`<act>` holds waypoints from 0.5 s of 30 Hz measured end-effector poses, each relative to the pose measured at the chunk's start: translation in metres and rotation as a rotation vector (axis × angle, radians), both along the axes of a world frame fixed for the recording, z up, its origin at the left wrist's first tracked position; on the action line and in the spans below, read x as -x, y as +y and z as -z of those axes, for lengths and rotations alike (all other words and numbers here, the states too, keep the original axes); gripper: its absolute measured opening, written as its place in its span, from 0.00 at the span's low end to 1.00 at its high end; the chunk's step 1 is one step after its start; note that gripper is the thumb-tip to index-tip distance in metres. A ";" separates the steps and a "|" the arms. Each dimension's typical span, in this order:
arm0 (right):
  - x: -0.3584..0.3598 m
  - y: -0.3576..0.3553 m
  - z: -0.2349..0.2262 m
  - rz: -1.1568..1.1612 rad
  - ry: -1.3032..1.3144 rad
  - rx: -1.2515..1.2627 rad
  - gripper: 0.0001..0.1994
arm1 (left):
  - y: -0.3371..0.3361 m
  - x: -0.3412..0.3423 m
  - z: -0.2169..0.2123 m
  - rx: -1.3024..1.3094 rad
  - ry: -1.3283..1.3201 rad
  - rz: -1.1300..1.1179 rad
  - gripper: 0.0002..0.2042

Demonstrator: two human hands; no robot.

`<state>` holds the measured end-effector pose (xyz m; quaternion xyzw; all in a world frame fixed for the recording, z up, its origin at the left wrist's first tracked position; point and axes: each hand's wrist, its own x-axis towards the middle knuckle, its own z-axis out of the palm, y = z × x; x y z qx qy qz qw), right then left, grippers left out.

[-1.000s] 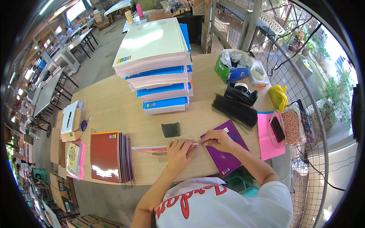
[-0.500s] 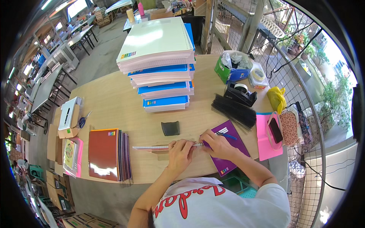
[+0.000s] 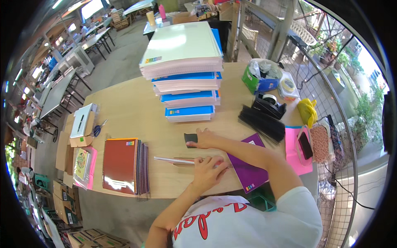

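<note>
My left hand [image 3: 209, 170] is closed around a thin notebook [image 3: 171, 160] standing on its edge, its page side up, at the front of the table. My right arm reaches across to a small black pad [image 3: 190, 139]. The fingers of my right hand [image 3: 203, 138] are on the pad's right side, the thumb along its near edge, hiding part of it. Under my right forearm lies a purple notebook [image 3: 246, 165], partly covered. To the left sits a pile of spiral notebooks with a brown cover [image 3: 120, 165] on top.
A tall stack of white and blue notebook blocks [image 3: 182, 45] stands at the back. Black spiral coils [image 3: 261, 124], a tape dispenser [image 3: 269, 106] and a box of plastic bags [image 3: 260, 78] line the right. Scissors [image 3: 98, 129] lie left; a phone [image 3: 305, 144] rests on pink sheets.
My right hand has left the notebook's right end and moved forward and left to the black pad. My left hand stays on the notebook. The blue-handled tool on the purple notebook is no longer visible.
</note>
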<state>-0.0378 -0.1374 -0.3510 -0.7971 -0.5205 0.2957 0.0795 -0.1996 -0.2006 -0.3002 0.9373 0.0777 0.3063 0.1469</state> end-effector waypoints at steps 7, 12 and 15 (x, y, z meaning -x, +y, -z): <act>-0.008 0.007 0.050 -0.176 -0.232 -0.094 0.39 | -0.007 0.001 -0.003 0.051 -0.009 -0.067 0.12; -0.089 -0.086 -0.034 -0.120 0.242 -0.285 0.22 | -0.002 -0.005 0.005 0.026 0.053 0.007 0.16; -0.115 -0.134 -0.058 -0.097 0.703 -0.437 0.20 | 0.009 0.003 -0.002 0.017 0.011 -0.218 0.15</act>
